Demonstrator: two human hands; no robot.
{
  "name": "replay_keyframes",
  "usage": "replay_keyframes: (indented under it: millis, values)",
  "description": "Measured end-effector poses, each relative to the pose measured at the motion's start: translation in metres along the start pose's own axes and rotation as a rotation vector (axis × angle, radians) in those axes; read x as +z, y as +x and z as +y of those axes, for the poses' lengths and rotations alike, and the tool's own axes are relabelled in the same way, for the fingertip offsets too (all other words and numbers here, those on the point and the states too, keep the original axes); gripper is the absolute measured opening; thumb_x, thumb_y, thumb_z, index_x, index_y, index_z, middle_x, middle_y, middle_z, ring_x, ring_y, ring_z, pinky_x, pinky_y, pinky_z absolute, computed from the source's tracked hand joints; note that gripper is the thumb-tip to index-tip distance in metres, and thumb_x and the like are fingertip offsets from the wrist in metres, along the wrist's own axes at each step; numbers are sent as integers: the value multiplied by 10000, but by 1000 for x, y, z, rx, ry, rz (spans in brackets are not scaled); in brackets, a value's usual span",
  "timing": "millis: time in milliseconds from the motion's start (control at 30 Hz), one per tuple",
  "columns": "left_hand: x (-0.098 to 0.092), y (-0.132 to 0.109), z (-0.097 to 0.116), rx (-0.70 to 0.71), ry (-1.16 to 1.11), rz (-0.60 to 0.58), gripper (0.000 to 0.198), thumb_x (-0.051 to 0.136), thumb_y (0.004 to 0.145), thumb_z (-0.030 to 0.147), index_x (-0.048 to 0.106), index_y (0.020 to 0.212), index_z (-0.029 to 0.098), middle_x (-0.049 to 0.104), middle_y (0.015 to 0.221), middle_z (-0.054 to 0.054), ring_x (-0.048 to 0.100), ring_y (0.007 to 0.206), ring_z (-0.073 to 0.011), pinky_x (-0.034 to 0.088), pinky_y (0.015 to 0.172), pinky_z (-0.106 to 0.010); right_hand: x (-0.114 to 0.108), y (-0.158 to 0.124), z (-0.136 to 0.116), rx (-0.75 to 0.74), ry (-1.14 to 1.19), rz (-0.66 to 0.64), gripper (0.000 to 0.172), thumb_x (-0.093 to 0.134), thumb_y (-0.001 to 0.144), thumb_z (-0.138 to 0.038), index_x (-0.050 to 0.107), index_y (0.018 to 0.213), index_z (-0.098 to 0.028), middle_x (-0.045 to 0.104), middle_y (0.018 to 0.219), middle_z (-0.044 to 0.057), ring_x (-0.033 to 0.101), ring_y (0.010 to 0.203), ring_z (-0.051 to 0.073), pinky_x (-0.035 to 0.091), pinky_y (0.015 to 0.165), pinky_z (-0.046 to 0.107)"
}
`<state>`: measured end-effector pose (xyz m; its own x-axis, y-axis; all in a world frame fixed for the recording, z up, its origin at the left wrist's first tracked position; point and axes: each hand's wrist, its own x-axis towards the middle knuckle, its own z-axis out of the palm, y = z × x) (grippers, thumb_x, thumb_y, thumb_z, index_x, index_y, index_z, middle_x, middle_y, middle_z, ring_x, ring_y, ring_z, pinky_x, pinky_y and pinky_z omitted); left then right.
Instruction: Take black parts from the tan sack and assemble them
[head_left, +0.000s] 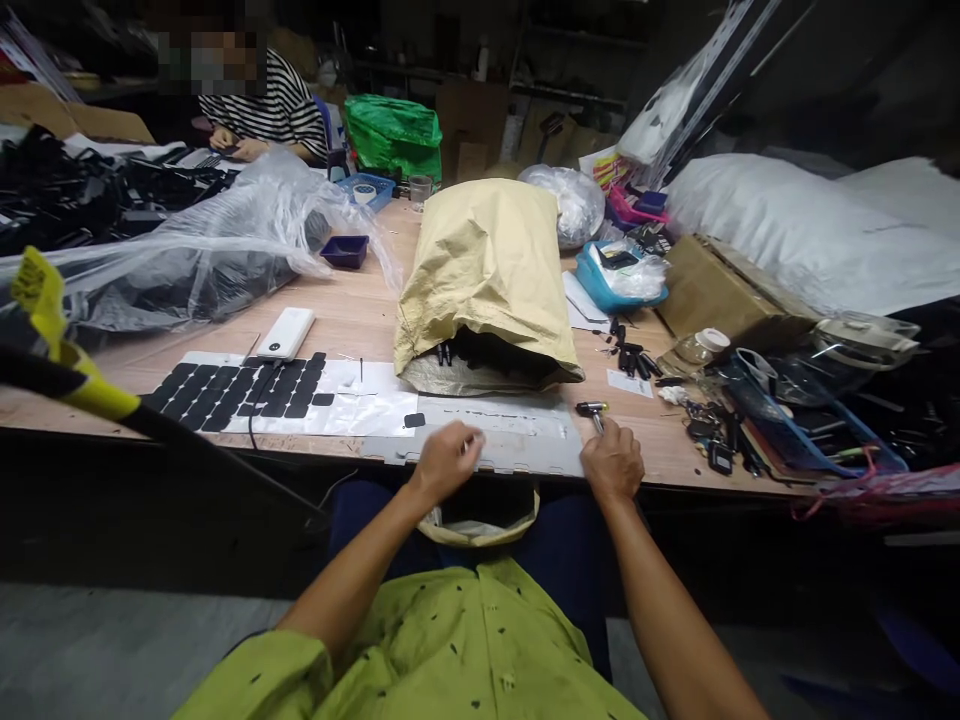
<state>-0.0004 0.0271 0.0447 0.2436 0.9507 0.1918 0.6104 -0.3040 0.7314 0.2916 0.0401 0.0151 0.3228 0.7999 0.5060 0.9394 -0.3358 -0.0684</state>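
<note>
My right hand is wrapped round the handle of a small hammer with a black and yellow head, at the table's front edge. My left hand is closed over the front of a grey board; what its fingers pinch, if anything, is too small to make out. A large yellow sack lies behind the board, its dark mouth towards me, with black parts showing inside. Below the table edge, a second open yellow sack sits between my legs. One black rounded piece rests left of my left hand.
Left on the table are a sheet of black pieces, a white power bank with a cable and clear plastic. To the right lie black parts, a blue basket and a cardboard box. A co-worker in stripes sits at far left.
</note>
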Motion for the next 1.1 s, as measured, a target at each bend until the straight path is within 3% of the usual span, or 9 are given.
replay_keyframes:
  millis: [100, 200, 300, 400, 500, 633, 800, 933, 1100]
  values:
    - [-23, 70, -8, -222, 64, 245, 245, 504, 930, 217, 741, 955, 159, 735, 922, -90, 662, 838, -198, 523, 764, -304, 2, 0, 1, -14, 0, 5, 323, 501, 853, -143, 665, 1132, -143, 575, 886, 103, 492, 781, 219, 283, 613, 304]
    - [-36, 122, -18, -525, 215, 280, 255, 543, 921, 252, 746, 1001, 121, 737, 1050, -161, 681, 1005, -271, 518, 863, -350, 4, -1, 1, -27, -10, 14, 314, 500, 850, -133, 664, 1117, -146, 567, 863, 96, 494, 783, 219, 291, 615, 304]
    - [-38, 147, -24, -697, 296, 251, 287, 550, 919, 314, 749, 1013, 129, 713, 1140, -199, 669, 1088, -325, 517, 879, -395, 5, -1, 0, -37, -32, 23, 314, 504, 844, -129, 665, 1112, -149, 570, 858, 93, 501, 789, 220, 302, 620, 304]
    - [-39, 152, -25, -741, 304, 236, 274, 546, 913, 342, 749, 960, 164, 706, 1152, -184, 673, 1077, -328, 521, 861, -408, 5, -1, -2, -41, -49, 33, 315, 510, 840, -131, 665, 1113, -150, 576, 863, 93, 506, 795, 221, 314, 629, 305]
    - [-40, 141, -23, -703, 296, 252, 225, 566, 902, 340, 729, 930, 187, 707, 1134, -152, 668, 1068, -301, 520, 864, -389, 5, -2, -2, -40, -52, 37, 315, 501, 841, -123, 662, 1111, -153, 573, 859, 91, 503, 795, 223, 314, 632, 305]
    - [-31, 105, -14, -575, 226, 284, 219, 564, 923, 321, 674, 1061, 192, 708, 1091, -105, 663, 1005, -263, 526, 813, -359, 6, -2, -2, -29, -39, 34, 315, 493, 849, -124, 655, 1118, -154, 566, 861, 90, 499, 804, 226, 308, 633, 306]
    - [7, 68, 8, -223, 70, 54, 139, 603, 913, 261, 672, 1029, 231, 701, 1013, -39, 653, 902, -204, 523, 757, -309, 7, -2, -4, -19, -29, 40, 322, 501, 845, -129, 655, 1127, -157, 559, 866, 88, 498, 812, 227, 312, 646, 308]
    - [34, 66, 15, -17, 101, -81, 105, 673, 866, 229, 702, 965, 243, 670, 997, -27, 629, 984, -205, 504, 849, -309, 6, -2, -6, -12, -26, 29, 318, 502, 856, -137, 654, 1134, -161, 554, 868, 86, 495, 810, 225, 314, 650, 309]
    - [45, 72, 6, 66, 134, -137, 125, 678, 860, 230, 729, 972, 247, 638, 941, -30, 607, 966, -207, 489, 866, -322, 2, -2, -7, -1, 4, -6, 320, 506, 869, -144, 668, 1145, -164, 564, 874, 84, 502, 809, 216, 329, 660, 299]
